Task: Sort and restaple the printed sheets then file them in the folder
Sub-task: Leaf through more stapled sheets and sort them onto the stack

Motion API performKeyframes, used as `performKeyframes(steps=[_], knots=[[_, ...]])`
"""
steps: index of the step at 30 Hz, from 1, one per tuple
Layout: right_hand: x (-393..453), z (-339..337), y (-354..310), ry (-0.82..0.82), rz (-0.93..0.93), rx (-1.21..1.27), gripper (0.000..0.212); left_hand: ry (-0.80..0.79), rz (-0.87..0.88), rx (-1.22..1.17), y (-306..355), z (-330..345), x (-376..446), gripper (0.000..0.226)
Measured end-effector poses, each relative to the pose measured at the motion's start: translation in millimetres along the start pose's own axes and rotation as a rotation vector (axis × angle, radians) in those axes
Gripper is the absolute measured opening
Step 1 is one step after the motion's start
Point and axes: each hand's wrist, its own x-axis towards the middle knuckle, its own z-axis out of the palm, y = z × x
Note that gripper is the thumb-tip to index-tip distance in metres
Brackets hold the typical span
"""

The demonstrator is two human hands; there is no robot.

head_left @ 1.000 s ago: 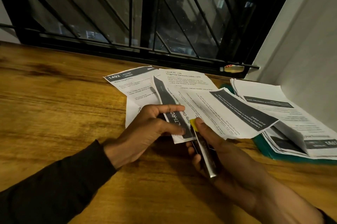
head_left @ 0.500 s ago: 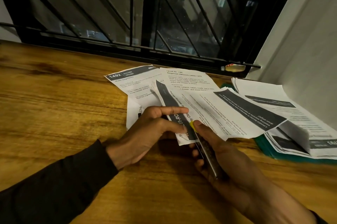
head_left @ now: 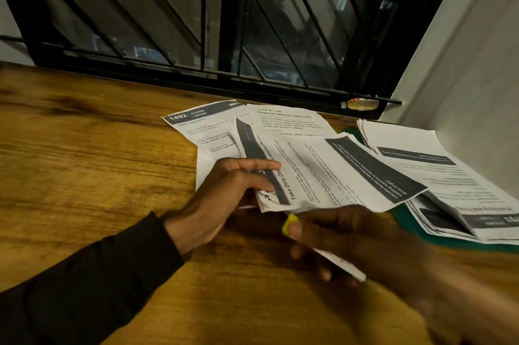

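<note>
Left hand (head_left: 224,193) pinches the near corner of the fanned printed sheets (head_left: 323,173), thumb and curled fingers on the dark header strip; the sheets lie mid-worktop (head_left: 84,153) over two more printed pages. Right hand (head_left: 345,240) is blurred, fingers curled round a stapler (head_left: 323,252) with a yellow tip, which sits just below the sheets' near edge and apart from the paper. Green folder (head_left: 421,229) lies to the right on the worktop under another stack of sheets (head_left: 438,176), against the wall.
</note>
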Motion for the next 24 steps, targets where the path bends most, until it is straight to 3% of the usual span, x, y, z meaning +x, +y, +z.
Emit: performKeyframes(steps=[5,8,11,15,19,24], knots=[[-11,-36,-24,0.028,-0.003,-1.022,0.069,0.047,-0.003,0.028,0,-1,1,0.034],[-15,-36,-42,0.057,-0.015,-1.366,0.056,0.05,-0.008,0.024,0,-1,1,0.033],[-11,-31,-55,0.004,0.013,-1.676,0.06,0.046,-0.018,0.017,0,-1,1,0.031],[-3,-25,-44,-0.101,-0.038,-1.8,0.05,0.049,-0.016,0.032,0,-2,1,0.032],[0,-21,-21,-0.074,-0.186,-1.843,0.035,0.05,-0.022,0.044,0,-1,1,0.034],[4,-21,-11,-0.098,-0.231,-1.829,0.032,0.053,-0.017,0.035,0,0,1,0.034]])
